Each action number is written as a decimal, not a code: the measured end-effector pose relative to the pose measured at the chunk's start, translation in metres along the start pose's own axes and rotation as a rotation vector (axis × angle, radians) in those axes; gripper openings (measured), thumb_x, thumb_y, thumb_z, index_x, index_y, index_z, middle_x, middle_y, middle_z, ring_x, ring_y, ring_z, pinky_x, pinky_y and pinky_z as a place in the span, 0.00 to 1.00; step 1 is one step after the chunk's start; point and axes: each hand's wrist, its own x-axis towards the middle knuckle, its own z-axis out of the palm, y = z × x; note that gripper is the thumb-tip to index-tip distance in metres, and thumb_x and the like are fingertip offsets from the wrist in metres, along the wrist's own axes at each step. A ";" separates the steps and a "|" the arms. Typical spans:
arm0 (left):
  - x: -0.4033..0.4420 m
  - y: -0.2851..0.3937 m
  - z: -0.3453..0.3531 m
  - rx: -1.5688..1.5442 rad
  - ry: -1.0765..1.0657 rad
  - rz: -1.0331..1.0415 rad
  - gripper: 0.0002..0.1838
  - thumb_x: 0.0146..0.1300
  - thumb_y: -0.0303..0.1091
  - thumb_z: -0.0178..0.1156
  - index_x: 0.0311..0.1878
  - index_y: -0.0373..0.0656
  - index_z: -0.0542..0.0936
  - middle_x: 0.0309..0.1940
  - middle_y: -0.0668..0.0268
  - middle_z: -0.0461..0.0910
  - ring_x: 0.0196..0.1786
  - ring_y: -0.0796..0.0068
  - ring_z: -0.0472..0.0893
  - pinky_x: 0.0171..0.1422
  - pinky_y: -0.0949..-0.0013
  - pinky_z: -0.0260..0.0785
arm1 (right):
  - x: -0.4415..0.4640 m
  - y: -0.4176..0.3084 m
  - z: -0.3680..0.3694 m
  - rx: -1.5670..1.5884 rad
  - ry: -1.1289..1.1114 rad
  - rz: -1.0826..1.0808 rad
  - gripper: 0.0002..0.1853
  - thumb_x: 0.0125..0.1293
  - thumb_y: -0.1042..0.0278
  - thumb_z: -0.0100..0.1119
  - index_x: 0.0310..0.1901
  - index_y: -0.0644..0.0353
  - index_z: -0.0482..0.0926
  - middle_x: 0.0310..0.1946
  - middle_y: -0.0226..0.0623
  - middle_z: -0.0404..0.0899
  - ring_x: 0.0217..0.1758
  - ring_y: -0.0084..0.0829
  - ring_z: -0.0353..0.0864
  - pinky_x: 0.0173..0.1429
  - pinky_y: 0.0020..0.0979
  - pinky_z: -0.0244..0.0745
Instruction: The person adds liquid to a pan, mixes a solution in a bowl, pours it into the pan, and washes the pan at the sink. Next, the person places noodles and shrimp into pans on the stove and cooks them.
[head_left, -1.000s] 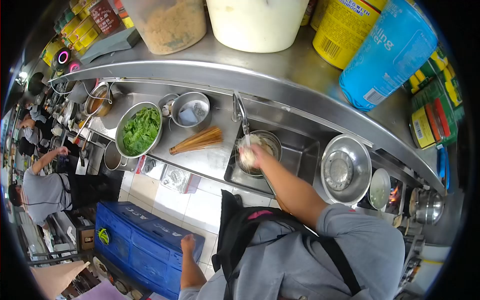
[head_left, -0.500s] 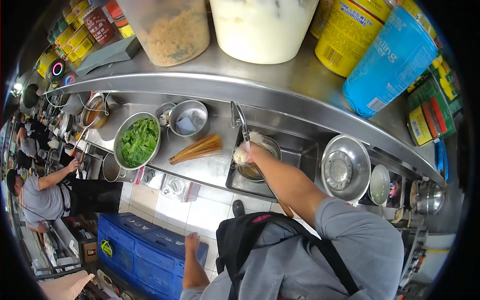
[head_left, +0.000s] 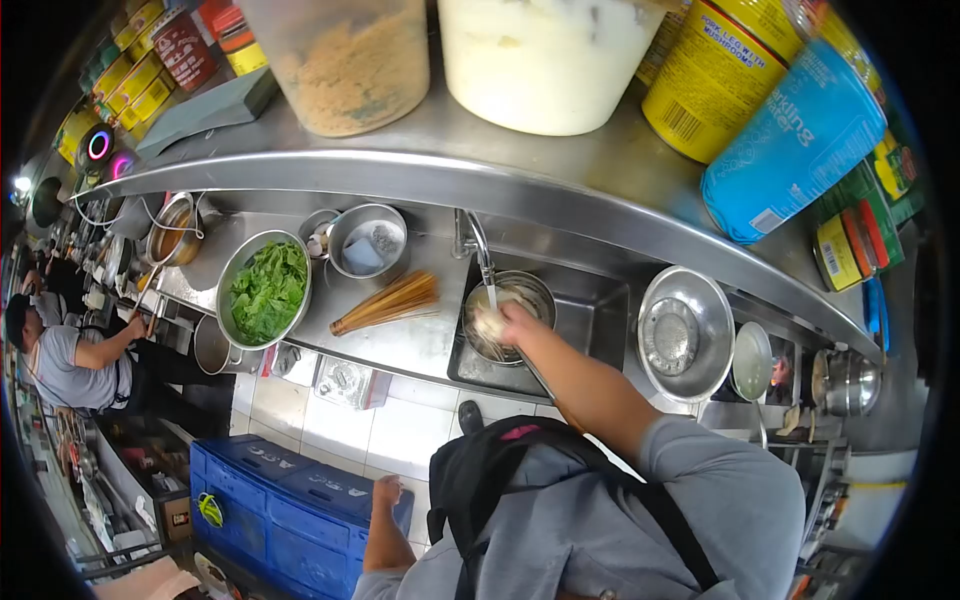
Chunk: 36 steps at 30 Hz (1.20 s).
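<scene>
My right hand is closed round a whitish brush-like bundle under the running faucet. The bundle is inside a metal pot that sits in the sink. A long handle runs beneath my right forearm; where it joins is hidden. Well away from the sink, my left hand hangs low above the blue chest, its fingers curled and too small to read clearly.
Left of the sink lie a bamboo whisk, a bowl of leafy greens and a metal pot. A large steel bowl is at right. Containers line the shelf above. A co-worker stands far left.
The whitish bundle and my right hand have gone down from the pot's upper side into its middle. The co-worker's hands have come in closer to the body.
</scene>
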 end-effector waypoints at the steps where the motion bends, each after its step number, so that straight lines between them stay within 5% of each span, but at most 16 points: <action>1: -0.013 0.016 -0.002 -0.065 -0.038 -0.076 0.14 0.70 0.38 0.54 0.53 0.46 0.82 0.34 0.67 0.86 0.33 0.75 0.82 0.34 0.58 0.73 | 0.023 0.000 0.011 0.006 0.026 -0.104 0.07 0.71 0.70 0.52 0.45 0.63 0.77 0.41 0.50 0.81 0.44 0.42 0.84 0.46 0.47 0.83; 5: -0.011 0.055 -0.018 -0.030 0.037 -0.006 0.19 0.62 0.28 0.51 0.53 0.32 0.82 0.31 0.57 0.86 0.30 0.71 0.82 0.33 0.70 0.73 | 0.066 -0.012 0.022 0.159 0.382 -0.146 0.05 0.70 0.70 0.55 0.42 0.59 0.77 0.37 0.46 0.81 0.39 0.42 0.85 0.44 0.50 0.82; 6: -0.001 0.056 -0.020 -0.105 0.048 0.088 0.18 0.63 0.28 0.52 0.53 0.31 0.82 0.30 0.57 0.85 0.29 0.73 0.81 0.32 0.71 0.72 | 0.029 0.003 0.028 -0.307 0.222 -0.329 0.05 0.69 0.69 0.56 0.42 0.58 0.78 0.36 0.44 0.81 0.36 0.42 0.84 0.42 0.50 0.82; 9: 0.010 0.072 -0.024 -0.201 0.067 0.201 0.17 0.65 0.29 0.55 0.52 0.30 0.81 0.29 0.59 0.84 0.28 0.76 0.79 0.30 0.73 0.70 | -0.024 0.014 0.037 -0.772 -0.055 -0.282 0.07 0.69 0.67 0.54 0.44 0.59 0.78 0.36 0.40 0.80 0.31 0.38 0.81 0.40 0.46 0.80; 11: 0.013 0.075 -0.026 -0.226 0.081 0.219 0.16 0.66 0.31 0.56 0.52 0.31 0.82 0.28 0.60 0.84 0.29 0.77 0.79 0.30 0.74 0.69 | -0.052 0.023 0.020 -0.742 0.087 0.139 0.15 0.73 0.61 0.52 0.54 0.59 0.78 0.37 0.38 0.83 0.30 0.32 0.81 0.38 0.37 0.80; 13: 0.022 0.067 -0.027 -0.185 0.005 0.179 0.14 0.73 0.41 0.53 0.52 0.46 0.81 0.34 0.68 0.85 0.32 0.80 0.81 0.29 0.75 0.68 | -0.104 0.026 0.012 -0.802 0.061 0.223 0.16 0.72 0.65 0.51 0.56 0.61 0.76 0.40 0.38 0.83 0.33 0.31 0.81 0.39 0.39 0.81; 16: 0.032 0.053 -0.025 -0.117 -0.081 0.054 0.14 0.72 0.43 0.53 0.53 0.47 0.81 0.36 0.67 0.85 0.34 0.76 0.82 0.33 0.69 0.72 | -0.143 0.026 -0.001 -0.795 -0.081 0.166 0.18 0.72 0.64 0.52 0.59 0.63 0.73 0.44 0.40 0.82 0.36 0.32 0.83 0.40 0.38 0.81; 21: 0.038 0.042 -0.024 0.008 -0.132 0.039 0.16 0.70 0.45 0.52 0.53 0.50 0.81 0.38 0.67 0.85 0.38 0.71 0.82 0.43 0.51 0.75 | -0.061 0.003 0.014 -0.305 -0.017 0.056 0.16 0.70 0.70 0.49 0.56 0.66 0.74 0.43 0.49 0.82 0.42 0.43 0.85 0.46 0.45 0.83; 24: 0.037 0.059 -0.030 0.034 -0.122 -0.005 0.17 0.71 0.45 0.53 0.55 0.49 0.81 0.39 0.66 0.85 0.37 0.72 0.83 0.41 0.54 0.74 | 0.014 -0.013 0.037 -0.076 0.117 -0.184 0.15 0.71 0.69 0.46 0.49 0.68 0.77 0.44 0.55 0.81 0.48 0.50 0.84 0.50 0.55 0.82; 29: 0.029 0.101 -0.035 -0.076 -0.090 0.103 0.16 0.72 0.41 0.55 0.54 0.44 0.81 0.37 0.66 0.86 0.37 0.75 0.82 0.35 0.66 0.71 | -0.025 -0.006 0.089 0.182 0.128 -0.240 0.19 0.75 0.64 0.39 0.48 0.72 0.76 0.49 0.57 0.79 0.58 0.50 0.79 0.52 0.50 0.83; 31: 0.029 0.114 -0.033 -0.130 -0.089 0.171 0.15 0.71 0.32 0.53 0.56 0.37 0.80 0.35 0.63 0.85 0.30 0.80 0.80 0.25 0.77 0.66 | -0.029 -0.002 0.064 0.201 -0.237 -0.110 0.18 0.76 0.65 0.40 0.49 0.72 0.75 0.47 0.57 0.79 0.54 0.50 0.81 0.52 0.50 0.84; 35: 0.011 0.172 -0.026 -0.113 -0.160 0.297 0.15 0.73 0.34 0.54 0.57 0.37 0.80 0.38 0.64 0.86 0.36 0.78 0.81 0.31 0.76 0.70 | -0.052 -0.008 0.027 0.212 -0.799 0.018 0.16 0.77 0.66 0.40 0.50 0.73 0.73 0.45 0.56 0.79 0.49 0.49 0.84 0.50 0.50 0.85; 36: -0.009 0.203 -0.023 -0.122 -0.212 0.401 0.16 0.74 0.35 0.55 0.58 0.38 0.80 0.40 0.64 0.86 0.39 0.77 0.82 0.37 0.75 0.72 | -0.088 -0.002 0.042 0.155 -0.405 -0.106 0.12 0.74 0.69 0.46 0.47 0.69 0.74 0.40 0.52 0.80 0.43 0.45 0.85 0.45 0.45 0.87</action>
